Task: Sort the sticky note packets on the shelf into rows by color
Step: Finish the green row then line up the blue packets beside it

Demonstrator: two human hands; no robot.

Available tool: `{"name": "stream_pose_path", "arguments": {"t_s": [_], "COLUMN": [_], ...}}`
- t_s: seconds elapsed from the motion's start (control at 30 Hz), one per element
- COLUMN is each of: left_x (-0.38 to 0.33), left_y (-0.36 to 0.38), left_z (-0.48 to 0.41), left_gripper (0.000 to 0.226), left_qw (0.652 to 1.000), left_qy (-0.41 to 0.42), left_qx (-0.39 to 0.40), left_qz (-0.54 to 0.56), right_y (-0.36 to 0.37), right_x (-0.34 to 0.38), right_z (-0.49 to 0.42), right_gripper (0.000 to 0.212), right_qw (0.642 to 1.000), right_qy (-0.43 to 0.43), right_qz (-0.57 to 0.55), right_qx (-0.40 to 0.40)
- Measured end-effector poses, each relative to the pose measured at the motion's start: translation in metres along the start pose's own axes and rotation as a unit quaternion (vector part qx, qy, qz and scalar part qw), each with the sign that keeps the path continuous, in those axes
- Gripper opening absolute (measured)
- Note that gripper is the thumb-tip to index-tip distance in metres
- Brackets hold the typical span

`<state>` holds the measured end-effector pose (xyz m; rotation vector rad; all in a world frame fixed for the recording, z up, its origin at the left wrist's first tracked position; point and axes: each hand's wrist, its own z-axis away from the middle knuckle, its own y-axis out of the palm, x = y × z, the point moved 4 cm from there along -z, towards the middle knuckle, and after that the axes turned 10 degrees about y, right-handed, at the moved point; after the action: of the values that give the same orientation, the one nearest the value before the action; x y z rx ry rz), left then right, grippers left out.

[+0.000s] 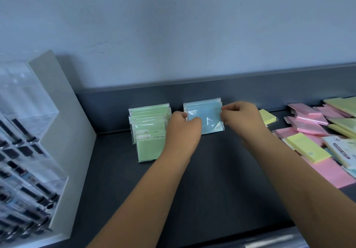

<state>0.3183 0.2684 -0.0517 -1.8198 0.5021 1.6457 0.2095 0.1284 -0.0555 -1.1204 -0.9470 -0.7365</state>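
Left hand (pixel 184 124) and right hand (pixel 239 116) pinch opposite edges of the upright blue packets (pixel 207 117), apparently squaring them against the shelf's back wall (pixel 250 88) beside the green row (pixel 149 130).

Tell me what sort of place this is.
Probably a stationery shop's shelf. Sealed sticky note packets in bulk: a green row, blue packets, a loose pink and yellow pile, on a dark shelf. Beside them, a clear acrylic display case of what look like pens.
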Motion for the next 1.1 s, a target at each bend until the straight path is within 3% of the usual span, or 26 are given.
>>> {"name": "stream_pose_path", "arguments": {"t_s": [0.2,0.27,0.33,0.4,0.47,0.77,1.0,1.1], "left_x": [0.001,-0.006,-0.016,-0.024,-0.028,-0.033,-0.044,-0.050], "left_y": [0.017,0.019,0.018,0.016,0.014,0.076,0.178,0.213], "left_z": [0.000,0.002,0.008,0.011,0.012,0.039,0.053,0.051], "left_gripper": [0.034,0.044,0.063,0.073,0.079,0.087,0.077,0.084], "left_qw": [0.989,0.972,0.932,0.875,0.842,0.784,0.794,0.792], "left_qy": [0.071,0.137,0.209,0.266,0.281,0.258,0.247,0.268], "left_qx": [0.034,0.030,0.045,0.057,0.067,0.102,0.122,0.119], "left_qz": [-0.126,-0.191,-0.293,-0.401,-0.456,-0.555,-0.542,-0.536], "right_y": [-0.005,-0.009,-0.016,-0.024,-0.032,-0.093,-0.193,-0.229], "right_x": [0.006,0.010,0.015,0.016,0.011,-0.028,-0.070,-0.078], "right_z": [0.006,0.012,0.021,0.032,0.039,0.035,0.005,-0.010], "right_gripper": [0.020,0.037,0.068,0.084,0.093,0.097,0.076,0.074], "right_qw": [0.999,0.990,0.962,0.933,0.918,0.899,0.896,0.895], "right_qy": [-0.023,-0.060,-0.133,-0.182,-0.196,-0.226,-0.202,-0.195], "right_qz": [0.041,0.123,0.238,0.306,0.338,0.370,0.390,0.397], "right_qx": [0.019,0.021,-0.010,-0.047,-0.064,-0.059,-0.062,-0.060]}}
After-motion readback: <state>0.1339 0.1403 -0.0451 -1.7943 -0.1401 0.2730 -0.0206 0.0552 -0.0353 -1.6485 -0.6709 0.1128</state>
